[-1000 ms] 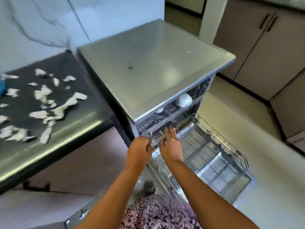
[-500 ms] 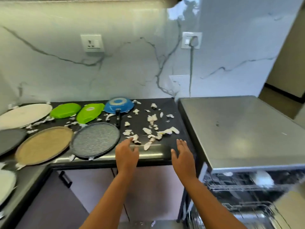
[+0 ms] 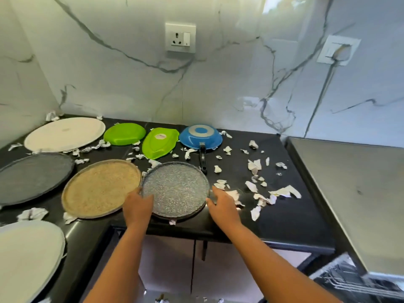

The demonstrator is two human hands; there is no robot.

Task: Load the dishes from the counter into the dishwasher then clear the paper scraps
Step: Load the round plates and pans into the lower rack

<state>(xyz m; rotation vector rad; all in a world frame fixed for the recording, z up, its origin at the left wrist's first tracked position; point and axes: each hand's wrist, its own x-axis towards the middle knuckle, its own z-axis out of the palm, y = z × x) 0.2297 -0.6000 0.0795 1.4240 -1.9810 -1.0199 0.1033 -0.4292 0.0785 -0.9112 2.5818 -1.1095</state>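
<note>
The speckled grey plate (image 3: 177,189) lay between my hands: left hand (image 3: 137,204) at its near-left rim, right hand (image 3: 223,204) just beside its right rim; both uncurled, gripping nothing.

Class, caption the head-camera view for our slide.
Left hand and right hand flank the speckled grey plate on a scrap-strewn counter.

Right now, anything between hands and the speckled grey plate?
Nothing visible: the speckled grey plate has the left hand at its left rim, right hand at its right; paper scraps lie beside, not between.
</note>
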